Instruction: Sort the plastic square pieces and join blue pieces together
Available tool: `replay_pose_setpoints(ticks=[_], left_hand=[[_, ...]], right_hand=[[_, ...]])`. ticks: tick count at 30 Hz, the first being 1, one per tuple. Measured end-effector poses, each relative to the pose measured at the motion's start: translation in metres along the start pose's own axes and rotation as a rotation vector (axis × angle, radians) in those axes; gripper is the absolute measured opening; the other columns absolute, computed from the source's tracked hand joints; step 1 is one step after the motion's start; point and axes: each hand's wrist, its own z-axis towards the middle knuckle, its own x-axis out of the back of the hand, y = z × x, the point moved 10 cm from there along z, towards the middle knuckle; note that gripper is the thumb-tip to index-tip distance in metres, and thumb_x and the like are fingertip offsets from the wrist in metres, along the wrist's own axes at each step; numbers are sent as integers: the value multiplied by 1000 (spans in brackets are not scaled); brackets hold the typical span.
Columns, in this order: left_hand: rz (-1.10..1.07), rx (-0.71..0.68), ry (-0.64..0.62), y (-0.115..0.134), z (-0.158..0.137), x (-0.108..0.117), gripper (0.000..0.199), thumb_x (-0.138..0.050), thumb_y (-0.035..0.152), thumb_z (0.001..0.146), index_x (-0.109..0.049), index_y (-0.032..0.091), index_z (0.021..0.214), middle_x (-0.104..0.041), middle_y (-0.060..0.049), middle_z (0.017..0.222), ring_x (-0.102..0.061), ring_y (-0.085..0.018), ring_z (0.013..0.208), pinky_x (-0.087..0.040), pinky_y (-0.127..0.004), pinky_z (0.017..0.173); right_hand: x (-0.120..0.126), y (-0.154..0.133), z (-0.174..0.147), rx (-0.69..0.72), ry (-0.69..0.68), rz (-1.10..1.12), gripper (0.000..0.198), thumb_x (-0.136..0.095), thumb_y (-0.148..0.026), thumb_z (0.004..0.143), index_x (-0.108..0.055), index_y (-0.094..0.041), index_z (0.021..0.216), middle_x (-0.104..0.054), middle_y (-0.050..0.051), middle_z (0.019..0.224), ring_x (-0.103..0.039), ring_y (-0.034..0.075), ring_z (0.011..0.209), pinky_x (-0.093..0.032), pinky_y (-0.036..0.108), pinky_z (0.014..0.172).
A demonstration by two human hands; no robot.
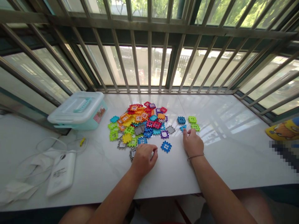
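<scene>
My right hand [193, 143] is closed, thumb and fingers at the near edge of a small blue toothed plastic building tile [182, 127]. Just beyond it lie a dark blue tile [181, 120] and two lime green tiles, one [192, 119] behind the other [195, 127]. My left hand [144, 158] rests on the table with its fingers curled in, and nothing shows between them. It partly covers a grey tile [133, 153] at the near edge of a colourful heap of interlocking tiles [139, 118]. Between my hands a blue window tile [166, 146] lies flat.
A lidded, pale turquoise storage box [77, 109] stands at the left. Nearer me are a white power bank [62, 172], a white cable [50, 138] and crumpled tissue [17, 189]. At the right edge lies a yellow and blue printed item [283, 130]. Window bars [149, 62] border the white table [233, 155].
</scene>
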Motion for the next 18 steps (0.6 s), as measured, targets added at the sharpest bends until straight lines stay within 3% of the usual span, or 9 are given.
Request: replay_pose_setpoints(ticks=[5,9,18], left_hand=[[47,-26,0,2,1,3,10,-59,18,104,-67,24,102,-76,-3,90,-71,-23,87,-50,-43,89],[134,-21,-9,-6,4,14,12,-58,19,104,-69,25,103,-78,-5,93,-72,-24,92,-50,-44,94],[300,114,24,-72,14,45,23,-62,28,103,-73,24,123,-73,-14,132,-67,-35,123,-50,-54,110]], right_hand=[[2,-11,-3,154,20,50,44,-37,-49,118,-65,-19,100,-62,3,73,-43,16,62,-16,32,65],[-1,-18,-4,216,-13,32,48,-37,-49,118,-68,-20,95,-61,3,71,-41,16,61,-15,33,65],[-4,-22,-4,255,-45,15,51,-34,-48,118,-69,-21,91,-66,5,76,-45,17,64,-16,34,65]])
